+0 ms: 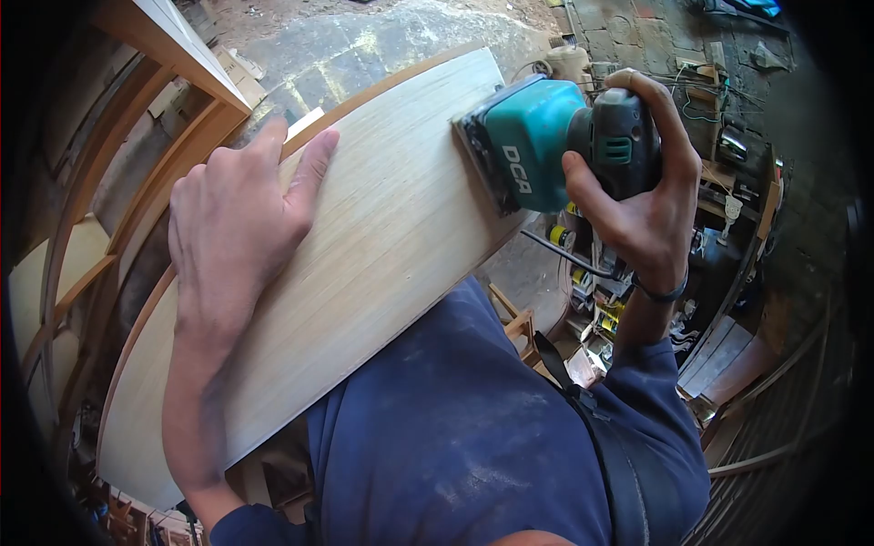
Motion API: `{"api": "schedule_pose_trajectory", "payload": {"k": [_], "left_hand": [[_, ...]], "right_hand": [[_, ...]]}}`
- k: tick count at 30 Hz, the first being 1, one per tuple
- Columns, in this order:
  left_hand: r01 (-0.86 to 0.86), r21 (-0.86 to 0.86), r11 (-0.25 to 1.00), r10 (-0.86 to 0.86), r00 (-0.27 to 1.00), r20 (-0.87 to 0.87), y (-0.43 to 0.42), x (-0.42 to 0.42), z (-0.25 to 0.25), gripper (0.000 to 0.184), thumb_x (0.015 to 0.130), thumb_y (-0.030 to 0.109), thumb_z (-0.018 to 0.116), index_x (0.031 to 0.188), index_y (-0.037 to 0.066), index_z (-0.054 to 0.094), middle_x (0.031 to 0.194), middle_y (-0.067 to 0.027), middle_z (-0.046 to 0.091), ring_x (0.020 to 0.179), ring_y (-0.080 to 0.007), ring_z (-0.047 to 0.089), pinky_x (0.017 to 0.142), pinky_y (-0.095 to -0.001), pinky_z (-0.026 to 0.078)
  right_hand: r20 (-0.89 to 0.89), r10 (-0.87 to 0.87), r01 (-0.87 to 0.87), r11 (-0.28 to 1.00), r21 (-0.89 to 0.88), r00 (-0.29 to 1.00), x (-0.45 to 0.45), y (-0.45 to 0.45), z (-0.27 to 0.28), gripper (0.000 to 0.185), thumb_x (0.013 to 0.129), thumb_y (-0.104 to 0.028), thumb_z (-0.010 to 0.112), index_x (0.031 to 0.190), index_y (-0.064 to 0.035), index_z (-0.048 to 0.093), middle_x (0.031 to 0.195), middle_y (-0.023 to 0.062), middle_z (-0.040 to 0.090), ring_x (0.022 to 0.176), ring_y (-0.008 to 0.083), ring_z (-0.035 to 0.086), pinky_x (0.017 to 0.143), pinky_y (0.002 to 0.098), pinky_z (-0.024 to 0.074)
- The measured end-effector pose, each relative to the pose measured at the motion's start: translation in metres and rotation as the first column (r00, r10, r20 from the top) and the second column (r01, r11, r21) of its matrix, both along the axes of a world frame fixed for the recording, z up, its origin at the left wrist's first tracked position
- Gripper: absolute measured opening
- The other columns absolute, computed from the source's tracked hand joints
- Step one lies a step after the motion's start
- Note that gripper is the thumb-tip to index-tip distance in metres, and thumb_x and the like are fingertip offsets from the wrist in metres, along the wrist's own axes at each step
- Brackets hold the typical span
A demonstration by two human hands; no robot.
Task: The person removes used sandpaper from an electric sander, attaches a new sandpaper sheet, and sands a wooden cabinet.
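A pale, curved wooden panel (391,209) with a brown edge slants across the view in front of my body. My right hand (651,182) is wrapped round the black grip of a teal electric sander (537,136) marked DCA. The sander's pad is against the panel near its upper right end, and a black cord runs from the tool's underside. My left hand (241,214) lies over the panel's far edge, thumb on the top face and fingers bent over the rim, gripping it. The fingertips are partly hidden.
Curved wooden frames (168,191) stand close on the left. A cluttered bench (728,237) with tools and cables lies to the right. Yellow rolls (560,237) sit below the sander. The floor (355,55) behind the panel is stained and dusty.
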State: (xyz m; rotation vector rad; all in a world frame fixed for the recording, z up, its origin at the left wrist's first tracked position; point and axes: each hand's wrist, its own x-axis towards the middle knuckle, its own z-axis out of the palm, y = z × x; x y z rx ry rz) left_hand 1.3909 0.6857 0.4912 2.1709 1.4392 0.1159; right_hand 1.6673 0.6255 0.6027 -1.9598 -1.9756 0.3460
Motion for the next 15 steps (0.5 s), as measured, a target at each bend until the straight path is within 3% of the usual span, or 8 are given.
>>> {"api": "schedule_pose_trajectory", "payload": {"k": [4, 6, 12, 15], "left_hand": [[0.012, 0.015, 1.0, -0.012, 1.0, -0.001, 0.0008, -0.0022, -0.0011, 0.059, 0.102, 0.055, 0.047, 0.079, 0.003, 0.064, 0.05, -0.015, 0.057, 0.049, -0.0295, 0.066, 0.048, -0.0393, 0.052], [0.01, 0.021, 1.0, -0.01, 1.0, -0.002, 0.0, -0.0025, -0.0023, 0.059, 0.102, 0.055, 0.047, 0.079, 0.003, 0.064, 0.05, -0.0147, 0.057, 0.049, -0.0294, 0.066, 0.048, -0.0391, 0.052], [0.008, -0.014, 1.0, -0.008, 1.0, 0.0, -0.0002, -0.0022, -0.0009, 0.059, 0.103, 0.055, 0.047, 0.079, 0.003, 0.064, 0.049, -0.0141, 0.057, 0.048, -0.0289, 0.066, 0.048, -0.0385, 0.051], [0.006, 0.006, 1.0, -0.006, 1.0, -0.003, -0.0018, -0.0013, 0.0001, 0.06, 0.103, 0.055, 0.046, 0.08, 0.003, 0.065, 0.049, -0.0141, 0.057, 0.048, -0.0287, 0.066, 0.047, -0.0384, 0.052]], "right_hand": [[-0.005, -0.064, 0.063, 0.991, -0.114, 0.998, -0.0027, 0.001, 0.0062, 0.06, 0.072, -0.012, 0.075, 0.129, -0.0049, 0.058, 0.108, 0.0085, 0.063, 0.094, 0.0167, 0.063, 0.086, 0.0325, 0.0539], [0.034, 0.005, -0.005, 1.0, -0.019, 0.999, 0.0005, 0.0011, 0.0023, 0.06, 0.071, -0.012, 0.075, 0.128, -0.0053, 0.058, 0.107, 0.0077, 0.063, 0.092, 0.0162, 0.063, 0.083, 0.0318, 0.0543], [-0.03, -0.075, 0.073, 0.996, -0.043, 0.997, -0.0013, -0.0012, 0.0013, 0.06, 0.072, -0.011, 0.075, 0.129, -0.0045, 0.058, 0.108, 0.0073, 0.063, 0.095, 0.0168, 0.063, 0.086, 0.0328, 0.0535], [0.008, -0.027, 0.027, 0.999, -0.041, 1.0, -0.0034, -0.001, 0.0031, 0.06, 0.072, -0.012, 0.075, 0.129, -0.0043, 0.058, 0.109, 0.0078, 0.063, 0.096, 0.0172, 0.063, 0.088, 0.0333, 0.0534]]}}
